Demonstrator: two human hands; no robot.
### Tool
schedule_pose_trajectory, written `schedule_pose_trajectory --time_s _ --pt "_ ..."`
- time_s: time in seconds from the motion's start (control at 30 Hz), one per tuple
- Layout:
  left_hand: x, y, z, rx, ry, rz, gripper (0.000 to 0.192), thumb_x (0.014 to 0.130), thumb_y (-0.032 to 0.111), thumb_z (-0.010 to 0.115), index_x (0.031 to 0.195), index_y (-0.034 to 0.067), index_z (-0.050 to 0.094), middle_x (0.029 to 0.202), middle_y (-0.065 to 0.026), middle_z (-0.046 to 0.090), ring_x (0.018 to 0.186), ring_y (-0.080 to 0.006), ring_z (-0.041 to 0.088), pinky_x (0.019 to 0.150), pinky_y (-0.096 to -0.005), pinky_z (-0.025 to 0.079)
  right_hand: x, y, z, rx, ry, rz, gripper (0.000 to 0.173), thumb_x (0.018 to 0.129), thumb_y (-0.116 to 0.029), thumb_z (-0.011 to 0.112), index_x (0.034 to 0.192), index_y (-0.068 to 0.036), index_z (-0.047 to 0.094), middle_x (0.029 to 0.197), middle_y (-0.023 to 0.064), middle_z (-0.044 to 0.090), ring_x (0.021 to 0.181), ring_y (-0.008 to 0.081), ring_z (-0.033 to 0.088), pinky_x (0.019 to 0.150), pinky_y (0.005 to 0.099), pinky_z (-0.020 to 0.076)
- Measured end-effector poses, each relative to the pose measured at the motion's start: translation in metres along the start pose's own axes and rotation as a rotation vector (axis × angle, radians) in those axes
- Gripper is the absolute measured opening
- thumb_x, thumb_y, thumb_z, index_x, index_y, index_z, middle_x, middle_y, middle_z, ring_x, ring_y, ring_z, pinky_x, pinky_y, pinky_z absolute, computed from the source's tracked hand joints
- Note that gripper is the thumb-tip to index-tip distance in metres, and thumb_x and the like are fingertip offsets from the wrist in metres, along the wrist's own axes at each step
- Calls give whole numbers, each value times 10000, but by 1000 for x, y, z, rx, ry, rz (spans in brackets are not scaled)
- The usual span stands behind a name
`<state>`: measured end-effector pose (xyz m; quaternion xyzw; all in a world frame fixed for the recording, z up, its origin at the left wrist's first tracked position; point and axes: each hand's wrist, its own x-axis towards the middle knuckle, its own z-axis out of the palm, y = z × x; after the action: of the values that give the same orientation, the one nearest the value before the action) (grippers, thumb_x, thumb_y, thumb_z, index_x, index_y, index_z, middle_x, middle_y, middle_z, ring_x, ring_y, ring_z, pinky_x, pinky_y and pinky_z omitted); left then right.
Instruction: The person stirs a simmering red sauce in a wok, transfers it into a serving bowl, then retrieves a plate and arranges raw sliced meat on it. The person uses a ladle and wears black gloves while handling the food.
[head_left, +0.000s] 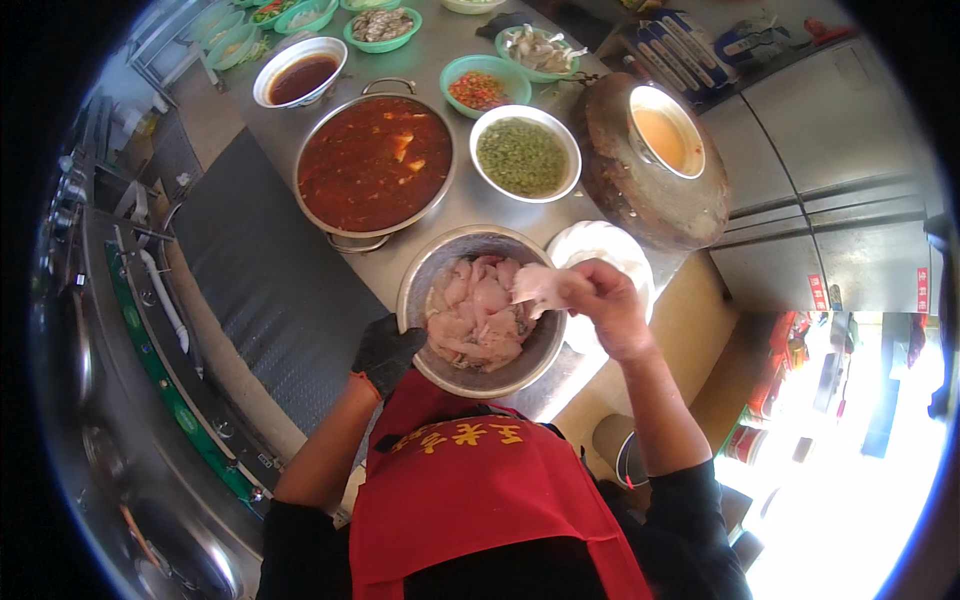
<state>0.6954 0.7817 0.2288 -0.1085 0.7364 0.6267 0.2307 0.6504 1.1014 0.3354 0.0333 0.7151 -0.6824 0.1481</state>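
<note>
My left hand (386, 352), in a dark glove with an orange cuff edge, grips the near left rim of a metal mixing bowl (551, 352). Pale pink slices of raw meat, which look like fish (480, 307), fill much of that bowl. Above its right side, my bare right hand (611, 304) pinches one slice (544, 287) between thumb and fingers. Partly hidden behind the right hand is a stack of white plates (600, 236) at the counter's edge.
Beyond the bowl stand a two-handled pan of red sauce (375, 165), a bowl of chopped greens (523, 154) and a green basket of chopped chillies (484, 86). At right, a bowl of orange liquid (664, 135) rests on a round chopping block (637, 199). A stove (165, 420) lines the left.
</note>
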Motion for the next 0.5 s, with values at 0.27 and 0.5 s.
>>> schedule_pose_trajectory --time_s 0.27,0.5 --pt "2 -1 -3 47 7 -47 262 857 153 636 1049 -21 677 848 -88 700 763 -144 634 700 -324 517 3 20 -89 -655 409 -141 224 836 -76 718 1047 -4 689 890 68 671 725 139 598 642 278 489" --pt "-2 1 2 -120 31 -12 271 860 168 636 1049 -21 675 844 -103 699 763 -158 640 696 -331 520 0 23 -8 -768 -43 -188 323 829 -72 697 1151 -55 674 1087 145 642 919 259 671 754 339 565"
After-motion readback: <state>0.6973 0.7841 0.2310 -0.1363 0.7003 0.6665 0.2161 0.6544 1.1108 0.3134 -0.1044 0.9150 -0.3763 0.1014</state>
